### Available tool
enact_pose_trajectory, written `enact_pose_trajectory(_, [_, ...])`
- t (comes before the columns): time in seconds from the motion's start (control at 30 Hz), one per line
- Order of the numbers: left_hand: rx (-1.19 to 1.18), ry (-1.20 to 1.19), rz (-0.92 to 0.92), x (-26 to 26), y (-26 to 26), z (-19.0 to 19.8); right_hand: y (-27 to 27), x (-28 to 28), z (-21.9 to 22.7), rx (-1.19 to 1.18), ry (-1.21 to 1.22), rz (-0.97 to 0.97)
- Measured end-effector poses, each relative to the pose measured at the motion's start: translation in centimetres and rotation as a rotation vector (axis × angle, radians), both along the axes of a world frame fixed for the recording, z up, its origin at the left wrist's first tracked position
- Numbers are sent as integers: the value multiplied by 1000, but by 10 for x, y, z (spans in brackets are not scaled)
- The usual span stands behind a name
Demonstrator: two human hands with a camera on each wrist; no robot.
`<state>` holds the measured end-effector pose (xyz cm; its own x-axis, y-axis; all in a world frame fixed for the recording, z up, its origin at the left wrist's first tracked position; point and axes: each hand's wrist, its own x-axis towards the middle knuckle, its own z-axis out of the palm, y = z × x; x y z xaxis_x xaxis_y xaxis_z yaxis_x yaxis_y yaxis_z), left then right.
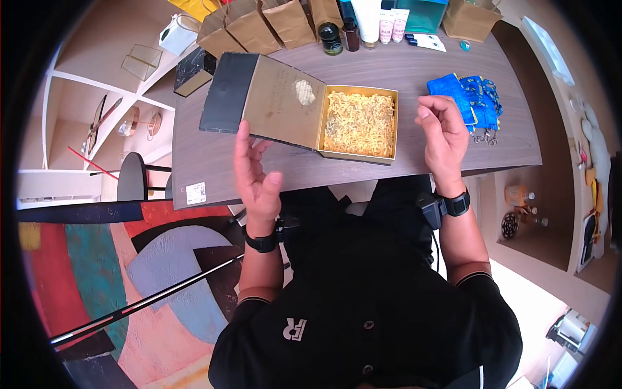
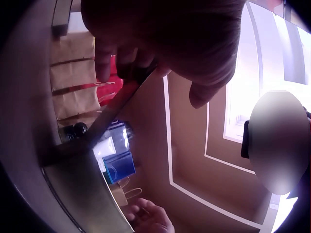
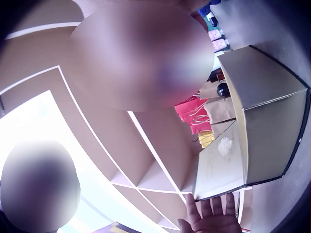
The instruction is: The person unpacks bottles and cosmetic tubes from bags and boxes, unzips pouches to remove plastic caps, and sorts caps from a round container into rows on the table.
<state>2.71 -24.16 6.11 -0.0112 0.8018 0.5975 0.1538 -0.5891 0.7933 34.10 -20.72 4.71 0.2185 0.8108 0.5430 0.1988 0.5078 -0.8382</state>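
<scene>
An opened box [image 1: 358,155] with a dark hinged lid [image 1: 278,97] stands on the table. Crinkled yellowish paper shred [image 1: 359,123] fills it, and the lid leans out to the left. My left hand [image 1: 258,185] is at the lid's near edge, its fingers extended and the thumb apart. From the right wrist view, these fingers [image 3: 217,206] rest along that edge. To the right of the box, my right hand [image 1: 446,142] is raised with loosely bent fingers and holds nothing. Beyond it lie blue cloth items [image 1: 463,100] with yellow edging and small metal chains.
Brown paper bags [image 1: 288,26], a dark jar [image 1: 331,40], a brown bottle [image 1: 350,35] and white tubes [image 1: 393,26] line the back of the table [image 1: 298,172]. A dark marbled box [image 1: 194,72] stands at the left corner. Shelves flank both sides.
</scene>
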Motion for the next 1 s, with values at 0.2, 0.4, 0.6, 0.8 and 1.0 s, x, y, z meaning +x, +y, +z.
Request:
enact_pose_trajectory(0.2, [62,7,-19,42,-3,2,-7,-4,-16,-331,338,168])
enact_pose_trajectory(0.4, [243,309,-182,70,0,5,-6,-1,-18,-372,566,271])
enact_pose_trajectory(0.6, [140,279,-151,60,9,6,-6,-3,-12,-401,869,173])
enact_pose_trajectory(0.8, [-44,341,6,57,18,3,-18,2,-14,-238,122,-128])
enact_pose_trajectory(1.0, [-126,362,-21,56,20,-9,-28,4,1,-63,-273,-138])
